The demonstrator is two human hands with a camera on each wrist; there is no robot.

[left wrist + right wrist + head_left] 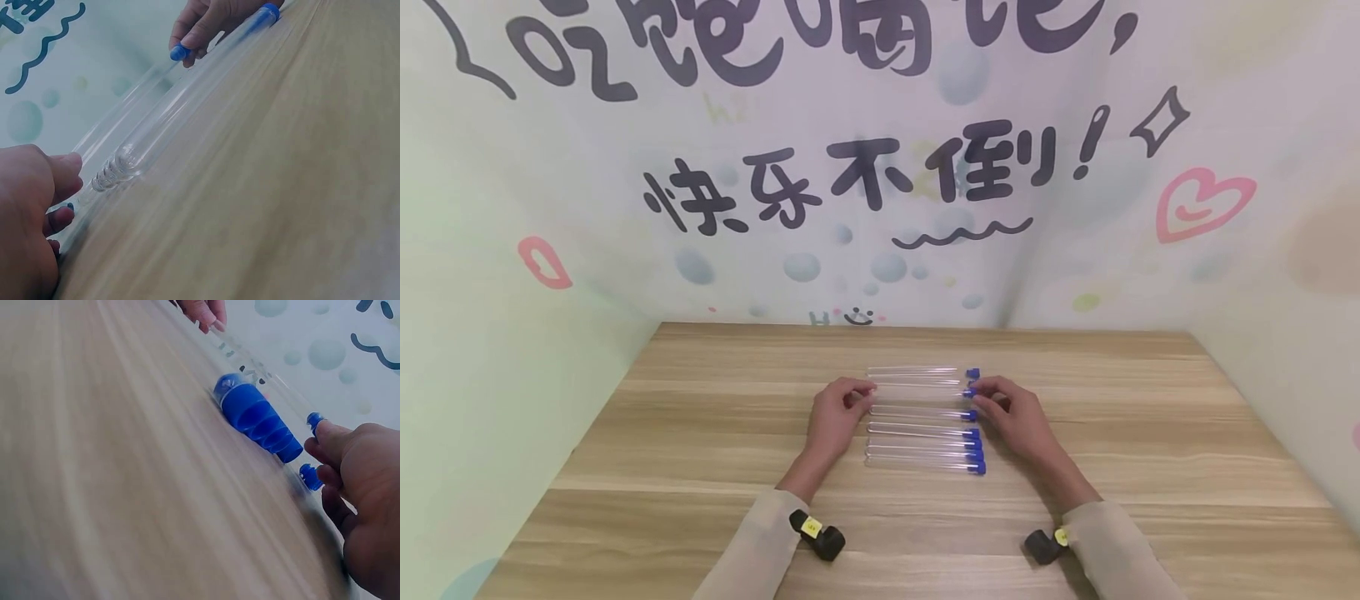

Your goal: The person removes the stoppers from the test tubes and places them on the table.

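Observation:
Raised a little over the table, a clear test tube with a blue cap [180, 52] spans both hands. My left hand [835, 417] pinches its rounded end between thumb and fingers. At the other end, my right hand [1018, 417] pinches the cap, also seen between the fingertips in the right wrist view. Nearer me lie several capped test tubes [917, 431] side by side, blue caps [247, 412] to the right. Beyond the hands, uncapped tubes [912, 369] lie with a loose blue cap [973, 373] just off their right ends. My right hand partly hides another cap [310, 477].
Everything lies on a wood-grain table [700, 433]. A pale cloth backdrop [820, 283] with dark lettering rises behind its far edge, and pale walls [497, 358] flank it. A black wrist camera [827, 542] sits at each sleeve.

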